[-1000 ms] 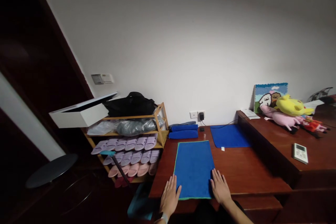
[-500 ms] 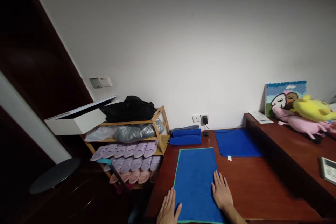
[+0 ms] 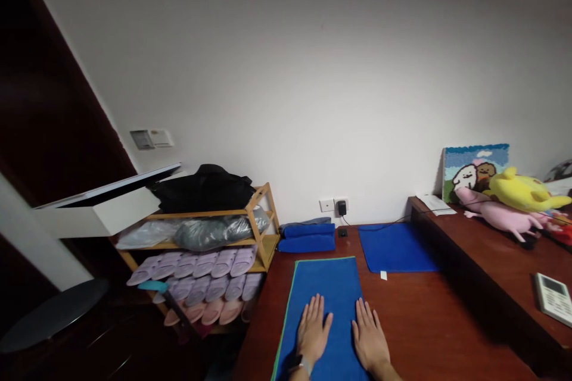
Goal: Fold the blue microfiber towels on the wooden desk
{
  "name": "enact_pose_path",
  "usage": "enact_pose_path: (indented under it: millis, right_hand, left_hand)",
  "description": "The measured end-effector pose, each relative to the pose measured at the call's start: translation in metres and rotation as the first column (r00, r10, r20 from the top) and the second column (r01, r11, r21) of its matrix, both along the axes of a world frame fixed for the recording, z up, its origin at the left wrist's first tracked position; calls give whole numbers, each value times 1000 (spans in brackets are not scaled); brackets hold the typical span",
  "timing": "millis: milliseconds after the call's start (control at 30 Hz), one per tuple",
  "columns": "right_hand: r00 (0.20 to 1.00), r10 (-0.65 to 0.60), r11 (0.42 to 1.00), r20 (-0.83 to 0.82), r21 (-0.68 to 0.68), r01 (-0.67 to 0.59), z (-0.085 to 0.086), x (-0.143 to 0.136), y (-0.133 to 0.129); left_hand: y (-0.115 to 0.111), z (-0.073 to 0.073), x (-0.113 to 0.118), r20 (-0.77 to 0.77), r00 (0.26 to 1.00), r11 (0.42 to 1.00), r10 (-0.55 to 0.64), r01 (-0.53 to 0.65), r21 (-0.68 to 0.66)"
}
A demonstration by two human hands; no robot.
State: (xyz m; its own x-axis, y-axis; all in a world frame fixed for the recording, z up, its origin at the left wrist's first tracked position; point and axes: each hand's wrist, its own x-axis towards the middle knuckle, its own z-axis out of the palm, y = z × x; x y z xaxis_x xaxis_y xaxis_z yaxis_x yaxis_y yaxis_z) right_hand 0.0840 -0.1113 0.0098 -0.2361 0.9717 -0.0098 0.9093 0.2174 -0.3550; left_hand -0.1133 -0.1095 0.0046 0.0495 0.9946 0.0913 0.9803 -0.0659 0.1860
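Note:
A blue cloth (image 3: 328, 286) with a green edge lies flat on the reddish-brown wooden table (image 3: 415, 315). My left hand (image 3: 313, 328) rests palm down on the cloth, left of its middle, with the fingers stretched forward and a watch on the wrist. Along the cloth's right edge lies my right hand (image 3: 370, 333), also flat, its fingers extended and partly over the table. Neither hand grips anything. Beyond the cloth sit folded blue cloths (image 3: 308, 237). A second flat blue cloth (image 3: 395, 248) with a white tag is farther back on the right.
A wooden shoe rack (image 3: 263, 226) with lilac and pink slippers, a black bag (image 3: 203, 187) and a white box (image 3: 111, 205) stands left. A raised ledge on the right holds plush toys (image 3: 500, 211) and a white remote (image 3: 555, 297). A black plug (image 3: 342, 208) sits in the wall.
My left hand has moved from the cloth's left edge onto the cloth, rightward and forward. My right hand stays at the right edge. The view has shifted slightly.

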Motion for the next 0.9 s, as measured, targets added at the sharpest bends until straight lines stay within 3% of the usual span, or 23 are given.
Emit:
enact_pose_path:
  millis: [133,233,467,733,900]
  right_hand:
    - [1000,-12,1000,12,-12,12,7,-1,-3]
    - [1000,-9,1000,28,-26,9,10,-1,-10]
    - [999,6,999,42,-31,-5,7,9,-23]
    - [998,-35,999,43,-34,36,25,0,36]
    - [999,-30,1000,12,0,30,13,-11,53]
  left_hand:
    - [-34,-2,-67,-54,991,992,121,-120,33]
    - [-56,1,-92,-78,986,989,147,-146,24]
    - [-74,1,-87,-69,990,992,125,-124,22]
    - [-74,-14,-92,-38,990,988,132,-129,89]
    - [-75,-30,-100,-41,990,984,136,-130,119]
